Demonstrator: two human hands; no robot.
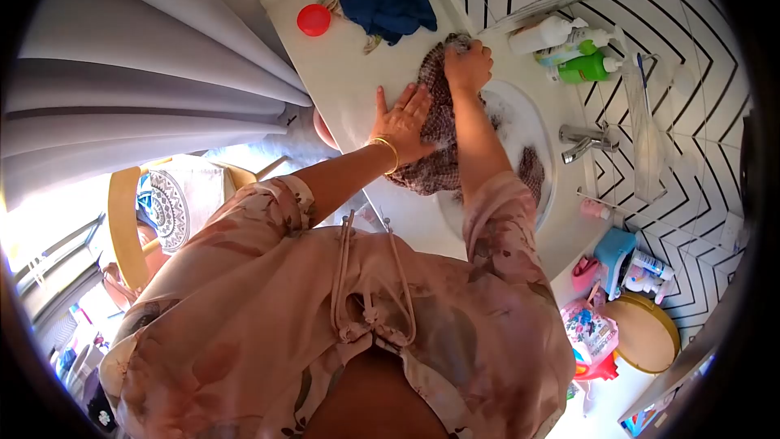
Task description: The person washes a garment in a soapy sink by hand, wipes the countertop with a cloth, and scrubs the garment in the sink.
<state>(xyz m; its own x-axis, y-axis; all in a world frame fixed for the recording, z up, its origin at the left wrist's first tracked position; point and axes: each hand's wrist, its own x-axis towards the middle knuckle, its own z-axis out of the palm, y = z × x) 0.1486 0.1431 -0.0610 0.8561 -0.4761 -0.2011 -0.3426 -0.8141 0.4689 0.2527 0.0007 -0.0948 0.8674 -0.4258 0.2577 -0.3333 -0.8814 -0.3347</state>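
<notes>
A wet brown patterned cloth (pixel 436 97) with soap suds on it lies over the white counter and runs into the round sink (pixel 546 114). My left hand (pixel 404 126) rests on its left side with the fingers stretched out, the palm against the fabric and counter. At the cloth's far end, my right hand (pixel 469 67) is closed around a bunched, foamy part of it. Suds sit in the sink, where another part of brown cloth hangs at the right side. What lies under my right palm is hidden.
A dark blue cloth (pixel 390 6) and a red round lid (pixel 314 20) lie at the back left of the counter (pixel 349 73). Pump bottles, including a green one (pixel 583 69), stand right of the sink near the tap (pixel 587 141). A grey curtain (pixel 146 57) hangs left.
</notes>
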